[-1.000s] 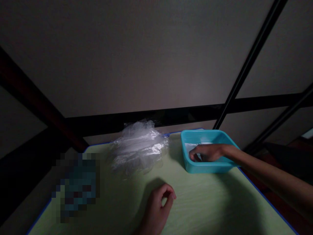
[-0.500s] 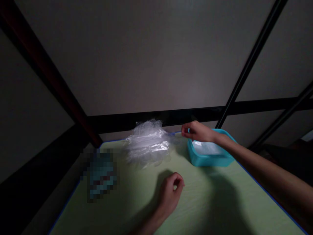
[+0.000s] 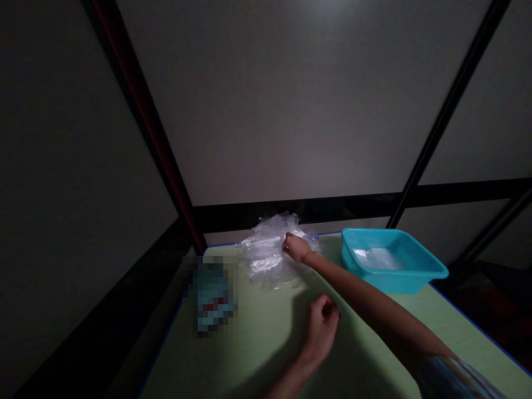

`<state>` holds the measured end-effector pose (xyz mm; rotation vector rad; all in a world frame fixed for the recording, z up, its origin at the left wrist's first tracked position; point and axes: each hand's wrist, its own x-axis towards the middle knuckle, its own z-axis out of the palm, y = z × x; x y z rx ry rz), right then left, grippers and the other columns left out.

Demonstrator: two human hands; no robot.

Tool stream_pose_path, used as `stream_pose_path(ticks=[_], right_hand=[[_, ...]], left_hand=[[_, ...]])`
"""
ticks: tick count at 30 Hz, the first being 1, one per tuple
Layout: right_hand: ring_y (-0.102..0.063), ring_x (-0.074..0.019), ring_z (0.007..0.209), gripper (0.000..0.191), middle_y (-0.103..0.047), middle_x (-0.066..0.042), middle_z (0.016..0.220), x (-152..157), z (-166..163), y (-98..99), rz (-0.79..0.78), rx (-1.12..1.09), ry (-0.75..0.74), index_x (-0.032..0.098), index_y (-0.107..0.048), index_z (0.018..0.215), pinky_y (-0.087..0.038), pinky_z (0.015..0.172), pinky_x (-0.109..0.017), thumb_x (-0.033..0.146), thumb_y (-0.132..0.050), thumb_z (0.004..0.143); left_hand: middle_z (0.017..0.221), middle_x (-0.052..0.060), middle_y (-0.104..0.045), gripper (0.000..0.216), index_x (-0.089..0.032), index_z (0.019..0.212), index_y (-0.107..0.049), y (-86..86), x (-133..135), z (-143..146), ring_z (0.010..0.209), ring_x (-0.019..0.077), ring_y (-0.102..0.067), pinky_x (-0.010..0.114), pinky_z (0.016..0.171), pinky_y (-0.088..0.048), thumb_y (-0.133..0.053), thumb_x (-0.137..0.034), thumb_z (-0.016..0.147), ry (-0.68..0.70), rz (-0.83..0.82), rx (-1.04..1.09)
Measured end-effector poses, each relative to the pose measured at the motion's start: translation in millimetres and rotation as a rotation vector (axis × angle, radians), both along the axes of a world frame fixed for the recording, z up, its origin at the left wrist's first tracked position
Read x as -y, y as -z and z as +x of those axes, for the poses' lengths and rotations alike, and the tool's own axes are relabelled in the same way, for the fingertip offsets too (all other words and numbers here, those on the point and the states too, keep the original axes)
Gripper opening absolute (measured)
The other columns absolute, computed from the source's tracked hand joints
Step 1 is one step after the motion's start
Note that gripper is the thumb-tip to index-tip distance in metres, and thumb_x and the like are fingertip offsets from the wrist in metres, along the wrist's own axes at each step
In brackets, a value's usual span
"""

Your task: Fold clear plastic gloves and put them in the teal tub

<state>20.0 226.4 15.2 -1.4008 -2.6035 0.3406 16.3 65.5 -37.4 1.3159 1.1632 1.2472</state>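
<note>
A loose pile of clear, crinkled plastic bags [image 3: 266,260] lies at the far side of the table. My right hand [image 3: 297,247] reaches over the pile's right part, its fingers pinched together at the plastic; the exact grip on a bag is hard to see. Nearer to me, my left hand [image 3: 322,327] hovers above the table with its fingers curled into a loop and nothing visible inside. To the right stands a turquoise plastic basket [image 3: 394,281], with some clear, flat plastic [image 3: 380,259] on its bottom.
A pixelated blue-green item [image 3: 214,299] lies at the left of the light green table [image 3: 257,343], which has a blue edge. Behind the table rises a grey panelled wall [image 3: 299,122] with dark strips.
My right hand has moved left from above the basket to the plastic pile. The left hand keeps its curled shape. The view has shifted, so the table things appear farther right.
</note>
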Motion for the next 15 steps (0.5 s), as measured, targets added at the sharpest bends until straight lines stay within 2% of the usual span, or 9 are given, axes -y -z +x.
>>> stream_pose_path(ticks=[6, 8, 10, 12, 15], right_hand=[[-0.055, -0.0185, 0.091, 0.028, -0.052, -0.007, 0.111, -6.2, 2.9, -14.7, 0.047, -0.274, 0.114, 0.016, -0.049, 0.111, -0.047, 0.076, -0.038, 0.029, -0.048, 0.086], [-0.054, -0.0190, 0.092, 0.023, -0.053, -0.007, 0.107, -2.3, 8.8, -24.2, 0.075, -0.411, 0.140, 0.014, -0.054, 0.103, -0.045, 0.078, -0.038, 0.027, -0.053, 0.083], [-0.052, -0.0192, 0.092, 0.012, -0.055, -0.007, 0.099, 7.2, 19.4, -34.6, 0.095, -0.561, 0.148, 0.012, -0.060, 0.083, -0.042, 0.080, -0.036, 0.023, -0.060, 0.077], [-0.050, -0.0185, 0.090, 0.010, -0.054, -0.006, 0.091, 22.6, 34.3, -42.6, 0.089, -0.713, 0.135, 0.014, -0.058, 0.067, -0.040, 0.079, -0.032, 0.020, -0.062, 0.073], [-0.051, -0.0159, 0.081, 0.015, -0.056, -0.003, 0.083, 52.3, 60.4, -42.2, 0.002, -0.931, 0.104, 0.016, -0.056, 0.068, -0.041, 0.066, -0.026, 0.029, -0.056, 0.076]], left_hand=[[0.054, -0.002, -0.048, 0.012, -0.017, 0.056, -0.048, -1.6, -0.6, 1.3, 0.056, 0.0130, -0.046, 0.023, 0.054, -0.034, -0.050, -0.020, 0.067, -0.014, -0.009, 0.131], [0.053, -0.002, -0.048, 0.014, -0.017, 0.057, -0.047, -2.3, -1.3, 0.2, 0.053, 0.0128, -0.046, 0.023, 0.052, -0.035, -0.051, -0.024, 0.068, -0.030, -0.013, 0.176], [0.053, -0.001, -0.050, 0.015, -0.017, 0.058, -0.047, -3.5, -3.4, -3.5, 0.052, 0.0125, -0.047, 0.023, 0.051, -0.036, -0.052, -0.027, 0.069, -0.062, -0.014, 0.225], [0.057, 0.000, -0.053, 0.015, -0.016, 0.062, -0.049, -5.0, -7.8, -10.3, 0.053, 0.0125, -0.049, 0.023, 0.053, -0.038, -0.052, -0.028, 0.070, -0.107, -0.013, 0.273], [0.076, 0.004, -0.060, 0.014, -0.015, 0.077, -0.054, -6.9, -19.1, -25.5, 0.062, 0.0134, -0.055, 0.023, 0.058, -0.041, -0.055, -0.027, 0.069, -0.183, -0.013, 0.346]])
